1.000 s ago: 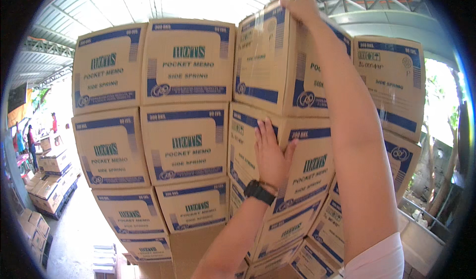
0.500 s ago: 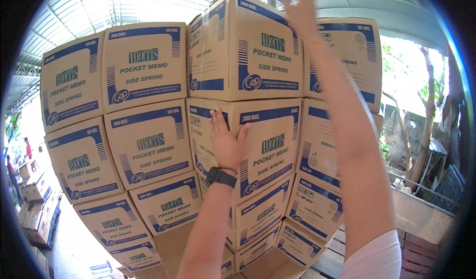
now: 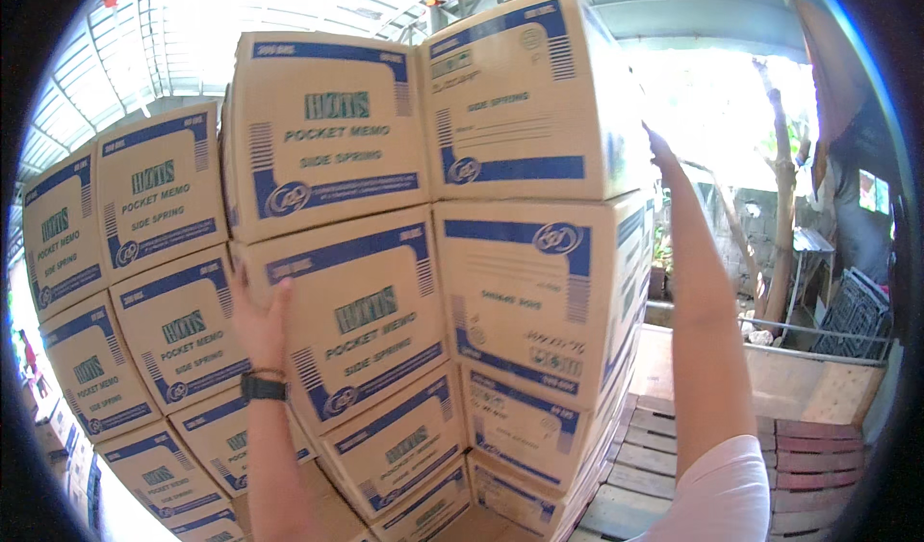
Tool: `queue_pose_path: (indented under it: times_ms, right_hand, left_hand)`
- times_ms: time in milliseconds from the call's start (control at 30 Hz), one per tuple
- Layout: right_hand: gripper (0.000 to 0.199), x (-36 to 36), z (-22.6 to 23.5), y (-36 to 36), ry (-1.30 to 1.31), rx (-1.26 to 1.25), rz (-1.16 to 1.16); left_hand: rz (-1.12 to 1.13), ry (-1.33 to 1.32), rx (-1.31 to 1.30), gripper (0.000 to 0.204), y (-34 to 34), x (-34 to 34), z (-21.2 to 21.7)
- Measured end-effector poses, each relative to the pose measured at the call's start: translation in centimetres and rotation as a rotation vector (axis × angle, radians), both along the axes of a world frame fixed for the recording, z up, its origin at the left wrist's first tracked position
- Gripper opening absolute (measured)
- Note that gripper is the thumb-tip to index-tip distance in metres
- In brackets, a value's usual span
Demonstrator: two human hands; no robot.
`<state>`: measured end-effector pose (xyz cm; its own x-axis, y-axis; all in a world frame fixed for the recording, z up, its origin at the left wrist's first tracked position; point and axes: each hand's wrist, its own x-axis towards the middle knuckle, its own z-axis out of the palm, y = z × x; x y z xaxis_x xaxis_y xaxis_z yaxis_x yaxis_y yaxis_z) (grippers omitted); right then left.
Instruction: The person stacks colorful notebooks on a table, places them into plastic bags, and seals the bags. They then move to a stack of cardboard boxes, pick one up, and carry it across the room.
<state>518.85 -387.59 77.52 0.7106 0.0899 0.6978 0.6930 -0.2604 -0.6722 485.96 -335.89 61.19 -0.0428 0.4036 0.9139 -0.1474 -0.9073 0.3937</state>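
Note:
My left hand (image 3: 260,321) lies with fingers apart against the left edge of a brown cardboard carton (image 3: 358,325) in the second row of a tall stack. A black wristwatch (image 3: 263,385) is on that wrist. My right arm reaches up along the stack's right side. There my right hand (image 3: 660,152) is beside the upper right carton (image 3: 510,109); it is small and dark against the glare, so its grip does not show. Next to that carton, another top carton (image 3: 327,138) stands at an angle to it. The cartons carry blue bands and green and dark print.
More matching cartons (image 3: 159,191) are stacked at left, set back a little. Wooden slats (image 3: 626,465) lie on the floor at lower right, by a low ledge (image 3: 818,378). Beyond are a tree trunk (image 3: 782,205) and grey crates (image 3: 852,316). A metal roof is overhead.
The view has shifted to the right around the stack. My right hand has come down from the top of the cartons to their right side. My left hand still rests on a second-row carton.

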Motion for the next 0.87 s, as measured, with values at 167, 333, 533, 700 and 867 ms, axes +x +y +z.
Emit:
queue_pose_path:
  times_ms: [167,333,533,700,867]
  right_hand:
    - [0.092,10.1,1.0,-1.8,-0.011,0.232,-0.048]
    - [0.077,10.9,0.5,0.0,0.037,0.379,-0.104]
    - [0.055,7.7,0.4,0.7,-0.066,0.514,0.152]
    - [0.048,-2.2,0.8,-3.1,-0.287,0.522,-0.070]
    - [0.034,-7.6,2.6,-9.2,-0.283,0.266,0.667]
  left_hand:
    - [0.559,-0.057,0.326,0.052,-5.5,-0.1,1.1]
    - [-0.234,-0.027,0.546,0.055,-21.4,5.1,8.3]
    - [-0.550,0.137,0.232,0.097,-30.3,15.1,15.9]
    - [-0.953,0.168,0.328,0.074,-27.0,11.5,18.3]
    - [-1.252,0.189,0.209,0.042,-21.4,4.6,17.7]
